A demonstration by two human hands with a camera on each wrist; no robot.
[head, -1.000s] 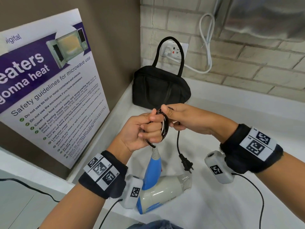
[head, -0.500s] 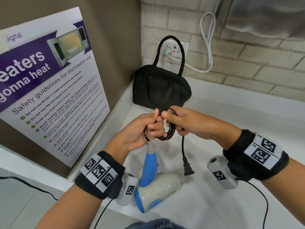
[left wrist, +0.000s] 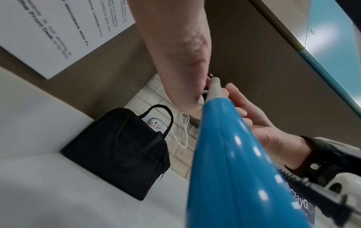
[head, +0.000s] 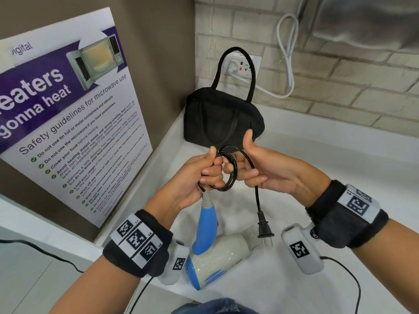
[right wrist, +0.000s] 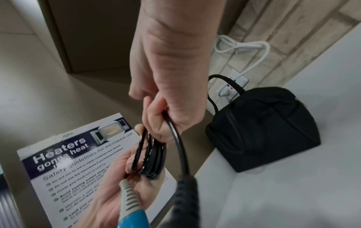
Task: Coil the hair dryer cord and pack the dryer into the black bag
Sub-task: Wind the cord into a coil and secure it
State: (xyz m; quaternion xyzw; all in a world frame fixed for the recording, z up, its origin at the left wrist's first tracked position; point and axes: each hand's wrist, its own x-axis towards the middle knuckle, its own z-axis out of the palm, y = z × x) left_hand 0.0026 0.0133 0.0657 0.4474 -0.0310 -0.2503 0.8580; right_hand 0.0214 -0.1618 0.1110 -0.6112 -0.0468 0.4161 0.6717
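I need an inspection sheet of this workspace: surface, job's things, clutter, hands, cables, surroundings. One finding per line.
Surface: white counter, dryer lying on it.
Job's things: hair dryer, blue handle up; black cord partly coiled, plug hanging loose; black bag in the corner, whether zipped cannot be told.
Clutter: nothing seen.
Hands: left hand holds the coil; right hand grips the loose cord, thumb up.
Cables: white cable plugged into the wall socket.
Surroundings: microwave safety poster, brick wall.
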